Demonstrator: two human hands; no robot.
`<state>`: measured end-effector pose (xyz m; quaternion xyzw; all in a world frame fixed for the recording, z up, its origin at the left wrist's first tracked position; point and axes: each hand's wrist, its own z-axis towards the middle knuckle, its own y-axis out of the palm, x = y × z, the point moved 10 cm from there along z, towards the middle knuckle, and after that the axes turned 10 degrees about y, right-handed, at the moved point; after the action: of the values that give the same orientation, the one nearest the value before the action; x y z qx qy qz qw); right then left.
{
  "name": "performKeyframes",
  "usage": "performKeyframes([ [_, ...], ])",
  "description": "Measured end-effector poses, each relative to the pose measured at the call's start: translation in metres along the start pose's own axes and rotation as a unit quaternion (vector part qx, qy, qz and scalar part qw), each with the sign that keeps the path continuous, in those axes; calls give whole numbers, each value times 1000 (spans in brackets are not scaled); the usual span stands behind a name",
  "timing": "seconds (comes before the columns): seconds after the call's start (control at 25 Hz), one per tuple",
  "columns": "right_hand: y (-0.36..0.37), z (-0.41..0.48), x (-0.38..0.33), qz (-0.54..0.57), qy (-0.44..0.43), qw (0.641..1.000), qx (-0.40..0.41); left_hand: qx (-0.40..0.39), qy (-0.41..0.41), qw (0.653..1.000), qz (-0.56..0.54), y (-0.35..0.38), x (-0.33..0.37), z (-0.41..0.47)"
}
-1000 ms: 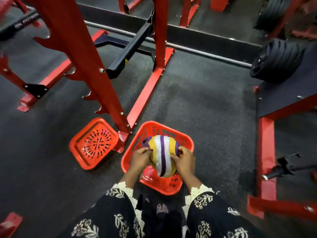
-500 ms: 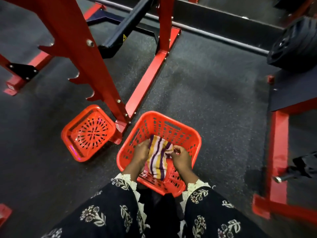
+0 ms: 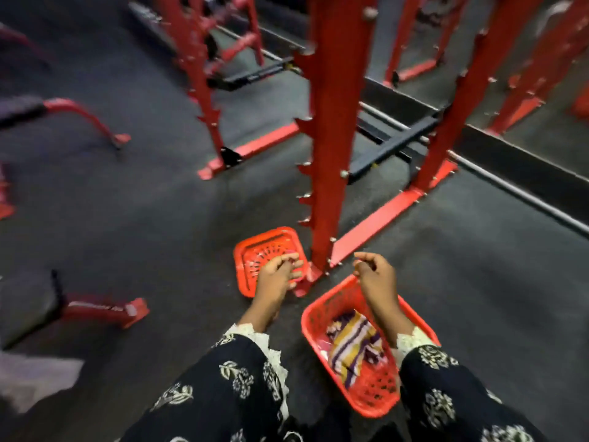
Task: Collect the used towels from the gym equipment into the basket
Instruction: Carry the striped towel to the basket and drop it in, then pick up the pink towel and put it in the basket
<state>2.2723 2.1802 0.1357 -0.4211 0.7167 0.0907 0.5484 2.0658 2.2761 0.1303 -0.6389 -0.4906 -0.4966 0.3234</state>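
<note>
The left hand hangs with its fingers loosely curled and holds nothing. It shows over the near right corner of the other basket, a red one on the floor. The right hand, at three o'clock from the left, is also loosely curled and empty, over the far rim of the basket. The striped towel, yellow, white and purple, lies crumpled inside that basket, at six o'clock from the right hand. Dark flowered sleeves cover both forearms. Between the hands, at twelve o'clock, stands a red rack post; the other basket touches its foot. The view is somewhat blurred.
</note>
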Motion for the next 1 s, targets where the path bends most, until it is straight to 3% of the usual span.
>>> performKeyframes([
  [0.2, 169, -64, -81, -56, -67, 986, -143, 202, 91, 973, -72, -195, 69, -65],
  [0.56, 473, -394, -121, -68, -140, 886, -436, 493, 145, 849, -120, -535, 79, -317],
  [0.76, 560, -519, -102, -93, -161, 843, -505, 566, 134, 805, -118, -636, 59, -406],
  [1.0, 641, -556, -96, -133, -191, 840, -490, 561, 111, 814, -104, -726, 44, -399],
])
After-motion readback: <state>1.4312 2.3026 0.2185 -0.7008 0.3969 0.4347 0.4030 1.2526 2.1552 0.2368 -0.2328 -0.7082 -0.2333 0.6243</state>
